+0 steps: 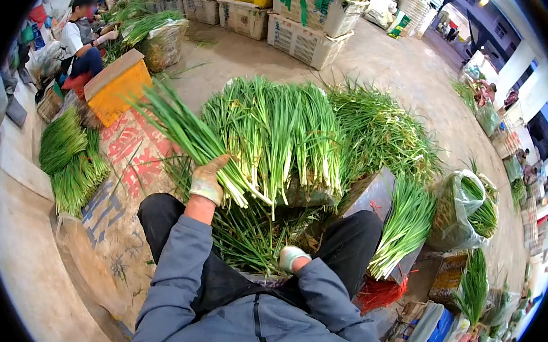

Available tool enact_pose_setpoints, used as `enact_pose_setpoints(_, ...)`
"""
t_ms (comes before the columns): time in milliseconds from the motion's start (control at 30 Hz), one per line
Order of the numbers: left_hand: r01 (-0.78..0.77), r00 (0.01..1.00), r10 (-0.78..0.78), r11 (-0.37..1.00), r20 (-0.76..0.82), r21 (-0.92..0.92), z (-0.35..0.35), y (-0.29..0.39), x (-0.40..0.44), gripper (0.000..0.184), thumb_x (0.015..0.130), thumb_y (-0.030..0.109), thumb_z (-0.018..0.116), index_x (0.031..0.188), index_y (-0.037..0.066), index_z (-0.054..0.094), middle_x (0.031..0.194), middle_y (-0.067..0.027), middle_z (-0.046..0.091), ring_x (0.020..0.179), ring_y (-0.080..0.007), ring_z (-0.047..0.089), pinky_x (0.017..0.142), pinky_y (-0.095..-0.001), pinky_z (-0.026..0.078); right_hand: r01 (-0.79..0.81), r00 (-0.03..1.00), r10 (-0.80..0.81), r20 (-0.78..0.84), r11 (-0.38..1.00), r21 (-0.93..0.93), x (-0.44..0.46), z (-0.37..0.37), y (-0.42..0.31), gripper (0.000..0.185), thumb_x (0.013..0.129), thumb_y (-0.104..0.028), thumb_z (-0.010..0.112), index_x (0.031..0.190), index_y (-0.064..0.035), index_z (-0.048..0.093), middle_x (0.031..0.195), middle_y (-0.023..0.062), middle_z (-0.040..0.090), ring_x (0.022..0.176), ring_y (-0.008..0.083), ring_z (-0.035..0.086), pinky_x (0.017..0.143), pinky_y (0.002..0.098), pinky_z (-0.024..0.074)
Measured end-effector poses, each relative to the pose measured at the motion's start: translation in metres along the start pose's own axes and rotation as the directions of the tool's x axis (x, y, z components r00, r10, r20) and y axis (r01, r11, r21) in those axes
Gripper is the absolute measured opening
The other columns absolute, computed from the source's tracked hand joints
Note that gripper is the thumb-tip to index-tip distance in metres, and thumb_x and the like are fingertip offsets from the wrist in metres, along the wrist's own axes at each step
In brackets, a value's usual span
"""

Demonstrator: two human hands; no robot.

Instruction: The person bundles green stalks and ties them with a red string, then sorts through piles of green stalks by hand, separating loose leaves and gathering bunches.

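My left hand, in a stained work glove, is closed round a bunch of garlic chives. Their green leaves point up and to the left, their pale stem ends down to the right. Just behind stands a broad row of garlic chives, stems toward me. My right hand, in a whitish glove, is curled low between my knees, over loose green leaves; whatever its fingers hold is hidden. Beside my right knee, more garlic chives lie on a slanted dark board.
A tangled heap of chives lies behind on the right. Red ties hang by my right knee. Left are an orange box and chive bundles. Stacked crates stand behind; another person sits at upper left.
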State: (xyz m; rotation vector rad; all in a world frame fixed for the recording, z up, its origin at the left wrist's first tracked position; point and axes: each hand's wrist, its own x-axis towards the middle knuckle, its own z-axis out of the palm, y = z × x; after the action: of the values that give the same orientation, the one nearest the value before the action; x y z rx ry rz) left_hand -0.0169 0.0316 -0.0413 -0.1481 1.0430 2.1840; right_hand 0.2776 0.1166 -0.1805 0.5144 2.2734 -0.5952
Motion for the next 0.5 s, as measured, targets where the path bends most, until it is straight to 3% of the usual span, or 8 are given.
enact_pose_setpoints(33, -0.044, 0.999, 0.044, 0.998, 0.004, -0.037, 0.003, 0.005, -0.002, 0.031, 0.073, 0.0, 0.083, 0.1, -0.003, 0.07, 0.105, -0.0144, 0.07, 0.09, -0.0303, 0.068, 0.08, -0.0461, 0.057, 0.015, 0.98, 0.008, 0.197, 0.993, -0.117, 0.027, 0.028, 0.012, 0.035, 0.088, -0.03, 0.061, 0.11, -0.0061, 0.073, 0.112, 0.0184, 0.071, 0.103, 0.0346, 0.069, 0.084, 0.0457, 0.0545)
enact_pose_setpoints(100, -0.067, 0.996, 0.072, 0.994, 0.059, -0.087, -0.001, 0.018, -0.002, 0.033, 0.074, 0.0, 0.082, 0.104, -0.004, 0.069, 0.102, -0.0149, 0.071, 0.088, -0.0302, 0.069, 0.079, -0.0469, 0.058, -0.057, 0.993, 0.052, 0.106, 0.997, 0.044, 0.078, 0.1, 0.027, 0.032, 0.091, -0.025, 0.058, 0.113, -0.0071, 0.072, 0.117, 0.0188, 0.069, 0.108, 0.039, 0.066, 0.086, 0.0472, 0.0545)
enact_pose_setpoints(200, -0.115, 0.992, 0.112, 0.992, -0.063, -0.05, -0.004, 0.024, 0.008, 0.037, 0.078, 0.001, 0.08, 0.112, -0.005, 0.067, 0.11, -0.0169, 0.069, 0.092, -0.0307, 0.068, 0.085, -0.047, 0.058, -0.03, 0.999, 0.03, 0.018, 0.999, 0.017, 0.005, 0.015, -0.004, 0.034, 0.089, -0.024, 0.061, 0.116, -0.0055, 0.071, 0.114, 0.0215, 0.069, 0.106, 0.0357, 0.067, 0.086, 0.046, 0.054)
enact_pose_setpoints(267, -0.055, 0.997, 0.056, 0.998, -0.044, 0.03, 0.016, 0.027, -0.025, 0.032, 0.091, 0.008, 0.069, 0.119, -0.007, 0.065, 0.124, -0.0194, 0.065, 0.112, -0.0295, 0.063, 0.096, -0.0469, 0.053, -0.024, 0.938, 0.11, -0.329, 0.967, 0.253, -0.038, -0.046, -0.014, 0.044, 0.089, -0.031, 0.065, 0.124, -0.0043, 0.064, 0.114, 0.0209, 0.069, 0.106, 0.0362, 0.066, 0.085, 0.0455, 0.0539)
enact_pose_setpoints(333, -0.145, 0.982, 0.116, 0.97, 0.152, 0.195, -0.018, 0.0, 0.002, 0.033, 0.093, 0.009, 0.065, 0.122, -0.007, 0.062, 0.127, -0.0199, 0.063, 0.114, -0.0279, 0.062, 0.098, -0.046, 0.052, 0.278, 0.794, 0.144, -0.59, 0.778, 0.564, -0.08, -0.099, -0.024, 0.076, 0.084, -0.048, 0.07, 0.137, 0.0026, 0.051, 0.127, 0.0264, 0.062, 0.116, 0.0368, 0.062, 0.097, 0.0399, 0.0498)
enact_pose_setpoints(367, -0.14, 0.989, 0.14, 0.798, 0.047, 0.587, 0.016, -0.003, -0.018, 0.035, 0.091, 0.004, 0.066, 0.124, -0.007, 0.059, 0.128, -0.0181, 0.061, 0.117, -0.0257, 0.059, 0.1, -0.0426, 0.052, 0.387, 0.791, 0.122, -0.599, 0.658, 0.646, -0.104, -0.128, -0.029, 0.091, 0.082, -0.047, 0.074, 0.147, 0.0039, 0.037, 0.131, 0.0283, 0.059, 0.121, 0.0368, 0.06, 0.1, 0.0396, 0.0483)
enact_pose_setpoints(433, -0.415, 0.907, 0.122, 0.422, 0.403, 0.806, 0.016, -0.035, -0.028, 0.044, 0.088, -0.001, 0.068, 0.13, -0.004, 0.053, 0.13, -0.0149, 0.06, 0.121, -0.0234, 0.056, 0.099, -0.0387, 0.052, 0.644, 0.521, 0.103, -0.847, 0.604, 0.469, -0.104, -0.14, -0.034, 0.105, 0.079, -0.039, 0.08, 0.153, 0.0039, 0.02, 0.126, 0.0288, 0.061, 0.116, 0.0352, 0.062, 0.098, 0.0406, 0.0495)
enact_pose_setpoints(500, -0.226, 0.841, -0.111, 0.818, 0.53, 0.53, 0.033, -0.085, -0.052, 0.045, 0.095, 0.009, 0.058, 0.137, -0.002, 0.047, 0.134, -0.0131, 0.058, 0.122, -0.0231, 0.055, 0.102, -0.0379, 0.049, 0.69, 0.446, 0.184, -0.876, 0.552, 0.467, -0.13, -0.157, -0.049, 0.108, 0.076, -0.034, 0.082, 0.154, 0.0025, 0.016, 0.13, 0.0299, 0.058, 0.117, 0.0377, 0.061, 0.099, 0.0401, 0.0487)
